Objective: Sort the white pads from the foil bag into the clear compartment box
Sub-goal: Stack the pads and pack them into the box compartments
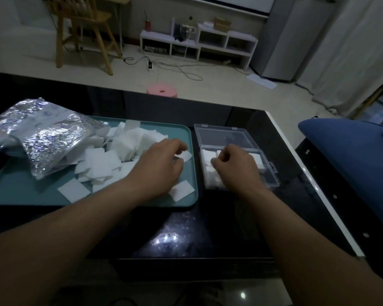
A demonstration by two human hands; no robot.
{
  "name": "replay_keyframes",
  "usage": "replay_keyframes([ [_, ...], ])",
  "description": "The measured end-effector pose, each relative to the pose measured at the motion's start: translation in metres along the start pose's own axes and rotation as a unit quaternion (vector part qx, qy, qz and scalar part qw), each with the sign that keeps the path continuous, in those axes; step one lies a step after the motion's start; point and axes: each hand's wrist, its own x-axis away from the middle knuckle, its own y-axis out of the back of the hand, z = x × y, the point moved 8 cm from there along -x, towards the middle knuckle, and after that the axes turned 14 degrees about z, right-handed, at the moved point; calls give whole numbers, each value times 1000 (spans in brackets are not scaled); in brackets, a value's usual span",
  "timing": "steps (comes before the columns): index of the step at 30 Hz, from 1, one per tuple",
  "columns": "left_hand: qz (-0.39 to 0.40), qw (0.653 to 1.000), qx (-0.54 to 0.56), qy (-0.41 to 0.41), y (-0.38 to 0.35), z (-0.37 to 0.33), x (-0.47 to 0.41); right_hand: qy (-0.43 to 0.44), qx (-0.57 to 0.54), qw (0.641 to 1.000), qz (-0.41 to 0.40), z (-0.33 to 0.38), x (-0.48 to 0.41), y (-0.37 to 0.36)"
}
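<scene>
- Head view: the left hand point(161, 164) is over the teal tray point(20, 191). Its fingers are curled and seem to pinch a loose pad point(185, 155) that sticks out just past the fingertips.
- The heap of white pads point(124, 146) lies beside that hand's knuckles, and the foil bag point(42, 138) is beyond the heap, well apart from the fingers.
- The right hand point(234, 165) hovers over the clear compartment box point(266, 173) with its fingers tightly curled. I cannot tell whether they hold a pad, though stacked pads show just beneath and beside them.
- To do this step well, lift only one pad, keep it flat, and lay it square on a stack under the right fingers so the stacks stay even.
- The faint print on the foil bag is unreadable, and no brand is legible.
</scene>
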Motion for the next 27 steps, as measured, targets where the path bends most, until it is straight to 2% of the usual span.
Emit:
replay_keyframes([
  [4,-27,999,22,24,42,28,15,93,-30,995,-10,55,12,-1],
  [8,-7,998,8,54,62,58,34,159,38,983,79,97,18,-35],
  [11,5,997,-10,71,73,79,49,155,128,971,130,104,15,-64],
  [14,35,995,-42,79,77,95,58,131,163,957,200,102,12,-84],
  [17,53,993,-63,79,77,101,60,124,223,926,280,106,19,-105],
  [19,56,992,-79,75,77,99,59,126,265,918,266,110,22,-114],
  [23,63,992,-82,76,74,94,58,154,322,921,154,124,24,-114],
  [25,75,992,-66,74,70,89,59,161,348,913,140,127,26,-116],
  [27,82,993,-43,77,69,88,61,156,323,923,137,126,24,-112],
])
